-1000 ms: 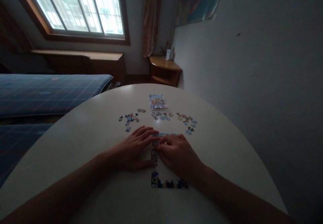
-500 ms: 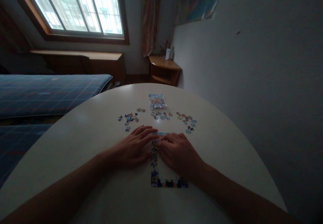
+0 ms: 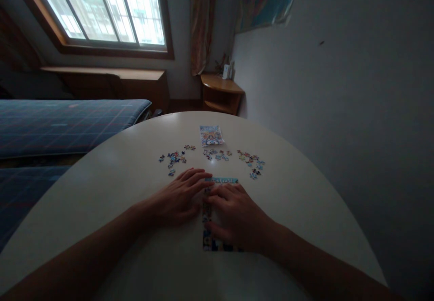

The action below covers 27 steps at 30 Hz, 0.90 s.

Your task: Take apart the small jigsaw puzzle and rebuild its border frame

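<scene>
Joined jigsaw pieces form a partial puzzle border (image 3: 226,180) on the white round table. Its top strip, left side and bottom strip show in part, the rest being covered by my hands. My left hand (image 3: 181,197) lies flat and open, with its fingertips at the border's upper left corner. Over the inside of the border is my right hand (image 3: 242,215), its fingertips touching the left strip and its thumb spread low towards the bottom left corner. I see no loose piece in either hand.
Loose jigsaw pieces lie in three groups beyond my hands: left (image 3: 175,157), middle (image 3: 217,154) and right (image 3: 251,158). Behind them is a printed picture sheet (image 3: 211,136). The round table (image 3: 288,188) stands near a bed (image 3: 68,124) and a wall.
My right hand has moved down and slightly left along the left strip, its thumb now lower and apart from the fingers. More of the top strip shows. My left hand is almost still.
</scene>
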Each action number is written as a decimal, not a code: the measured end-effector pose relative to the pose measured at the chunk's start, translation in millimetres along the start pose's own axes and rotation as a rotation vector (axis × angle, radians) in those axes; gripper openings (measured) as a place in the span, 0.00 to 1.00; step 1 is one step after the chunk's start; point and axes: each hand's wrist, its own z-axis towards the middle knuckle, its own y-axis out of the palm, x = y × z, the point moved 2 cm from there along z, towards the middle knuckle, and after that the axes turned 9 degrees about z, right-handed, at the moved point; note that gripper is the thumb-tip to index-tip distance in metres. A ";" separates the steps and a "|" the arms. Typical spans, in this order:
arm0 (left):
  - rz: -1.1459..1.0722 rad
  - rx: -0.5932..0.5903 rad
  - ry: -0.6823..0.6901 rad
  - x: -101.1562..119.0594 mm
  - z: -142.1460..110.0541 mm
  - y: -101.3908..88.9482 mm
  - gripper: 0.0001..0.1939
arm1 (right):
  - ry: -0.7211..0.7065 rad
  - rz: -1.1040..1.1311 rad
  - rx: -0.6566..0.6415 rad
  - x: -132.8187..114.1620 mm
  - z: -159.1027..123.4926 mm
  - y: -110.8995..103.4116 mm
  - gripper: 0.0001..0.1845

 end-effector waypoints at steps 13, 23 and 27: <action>0.021 -0.008 -0.024 2.3 1.0 -0.4 0.24 | -0.002 0.015 -0.006 2.6 1.2 0.0 0.20; 0.028 0.002 -0.038 3.2 0.9 -0.2 0.22 | -0.006 0.011 0.003 2.8 1.4 0.9 0.20; 0.035 0.010 -0.029 1.9 0.6 1.3 0.20 | -0.007 0.002 0.006 2.7 1.5 0.6 0.19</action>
